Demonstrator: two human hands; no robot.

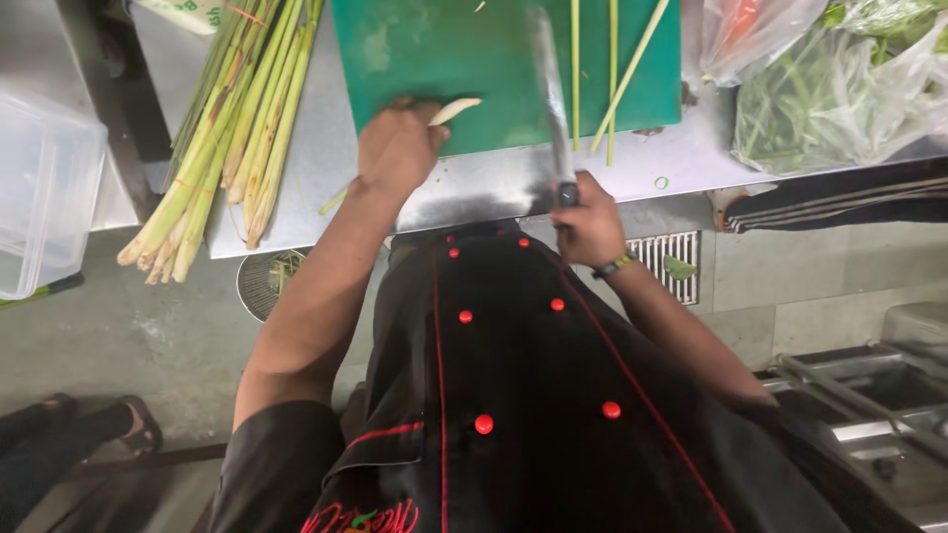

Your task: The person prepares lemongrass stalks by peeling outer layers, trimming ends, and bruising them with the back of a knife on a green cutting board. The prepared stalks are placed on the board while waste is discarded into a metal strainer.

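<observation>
My left hand (pixel 398 148) rests at the near edge of a green cutting board (pixel 444 49) and grips a pale lemongrass piece (pixel 454 110) that sticks out past the fingers. My right hand (pixel 589 221) is closed around the dark handle of a long knife (pixel 550 89), whose blade lies blurred across the board, pointing away from me. Three thin green stalks (pixel 612 69) lie on the board to the right of the blade. A bundle of lemongrass stalks (pixel 232 128) lies on the steel table left of the board.
Clear plastic bags of green vegetables (pixel 839 94) sit at the right on the steel table (pixel 474 188). A translucent plastic tub (pixel 39 188) stands at far left. Below are a round strainer bin (pixel 265 281), a floor drain grate (pixel 676 259), and another person's sandalled foot (pixel 128 424).
</observation>
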